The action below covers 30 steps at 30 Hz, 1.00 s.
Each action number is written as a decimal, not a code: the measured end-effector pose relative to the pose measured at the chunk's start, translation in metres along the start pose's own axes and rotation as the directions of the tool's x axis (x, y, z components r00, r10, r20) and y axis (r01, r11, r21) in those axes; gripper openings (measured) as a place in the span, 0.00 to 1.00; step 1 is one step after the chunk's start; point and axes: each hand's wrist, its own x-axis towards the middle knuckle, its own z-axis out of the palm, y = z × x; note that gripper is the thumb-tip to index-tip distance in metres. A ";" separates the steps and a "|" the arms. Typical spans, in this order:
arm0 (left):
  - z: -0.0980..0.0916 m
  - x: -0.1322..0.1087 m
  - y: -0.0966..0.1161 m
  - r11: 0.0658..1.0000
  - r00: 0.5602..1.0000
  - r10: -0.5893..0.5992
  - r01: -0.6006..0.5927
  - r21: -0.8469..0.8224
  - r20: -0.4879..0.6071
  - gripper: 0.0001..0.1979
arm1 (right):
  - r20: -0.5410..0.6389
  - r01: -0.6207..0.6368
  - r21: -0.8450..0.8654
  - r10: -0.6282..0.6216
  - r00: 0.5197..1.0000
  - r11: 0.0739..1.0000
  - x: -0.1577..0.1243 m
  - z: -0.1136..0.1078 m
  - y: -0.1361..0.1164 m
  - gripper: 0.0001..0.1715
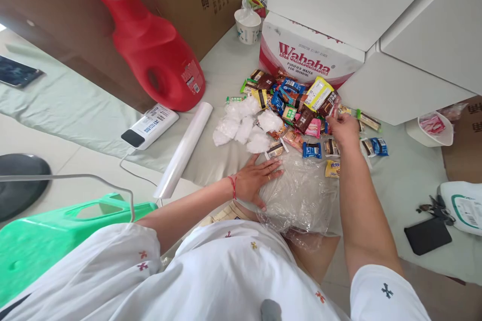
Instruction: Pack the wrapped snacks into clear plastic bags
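My left hand [259, 178] lies flat with fingers spread on a crinkled clear plastic bag [301, 190] in front of me. At the right of a pile of small wrapped snacks [312, 149], my right hand [343, 131] has its fingers closed at the edge of a brown snack packet [327, 103]. A yellow and white packet [316, 93] rests beside that one. Left of the pile sit several crumpled clear plastic clumps [241, 120]. My fingers partly hide what the right hand pinches.
A Wahaba-style red and white carton [309, 55] backs the pile. On the left stand a red jug [158, 55], a white roll [184, 150], a power bank [150, 125] and a green basket [75, 230]. Rightward are a white tub [429, 133], keys and a black wallet-like item [427, 235].
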 end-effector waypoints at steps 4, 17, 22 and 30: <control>-0.002 0.000 0.000 1.000 1.000 0.006 -0.006 0.019 -0.007 0.59 | -0.010 -0.089 -0.067 0.088 0.996 0.994 -0.003 0.036 -0.034 0.36; 0.002 0.001 0.000 0.999 1.000 -0.002 0.004 0.053 -0.025 0.61 | 0.189 0.111 -0.007 -0.108 0.976 0.994 -0.044 -0.022 -0.035 0.15; 0.000 0.001 0.002 0.999 1.000 -0.008 0.008 0.033 -0.017 0.63 | 0.473 0.528 -0.232 -0.380 0.795 0.817 -0.143 -0.037 -0.022 0.18; 0.004 0.001 0.000 1.000 0.998 -0.001 0.003 0.025 -0.057 0.67 | 0.491 0.525 -0.258 -0.358 0.794 0.811 -0.204 0.027 -0.006 0.35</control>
